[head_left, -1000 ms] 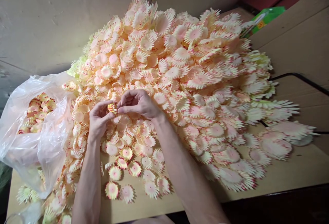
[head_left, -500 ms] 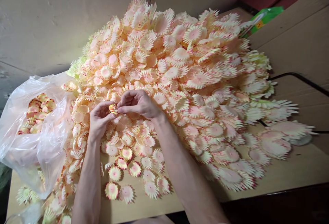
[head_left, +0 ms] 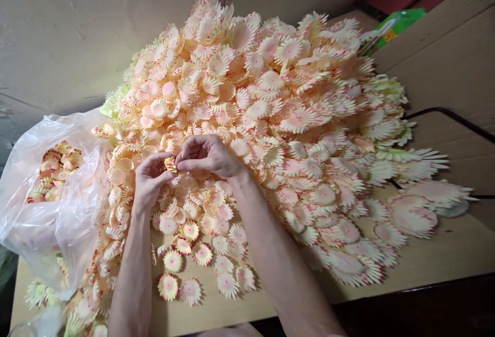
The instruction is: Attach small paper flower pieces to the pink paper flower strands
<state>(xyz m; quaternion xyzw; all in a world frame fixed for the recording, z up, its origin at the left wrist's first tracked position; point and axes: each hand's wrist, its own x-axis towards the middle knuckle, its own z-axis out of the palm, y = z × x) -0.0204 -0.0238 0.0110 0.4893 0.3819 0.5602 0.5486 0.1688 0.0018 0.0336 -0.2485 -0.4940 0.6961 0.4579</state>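
Observation:
My left hand (head_left: 151,178) holds a small yellow artificial flower (head_left: 170,164) with red-tipped petals, gathered into a bud, between thumb and forefinger. My right hand (head_left: 205,156) is closed in a pinch at the bud's right side, its thumb and fingertips meeting there; the exact contact is partly hidden. Both hands are raised over the front of a large heap of flat petal discs (head_left: 270,82), pale cream and pink with red-dotted tips. Below my wrists, several loose petal discs (head_left: 172,261) lie on the table, some with redder edges.
To the left, a clear plastic bag (head_left: 77,218) holds more red-edged flower pieces (head_left: 60,167). Cardboard (head_left: 444,69) stands along the right, with a green packet (head_left: 398,30) behind the heap. A wall (head_left: 77,33) closes off the back. The wooden tabletop (head_left: 436,259) shows at the front right.

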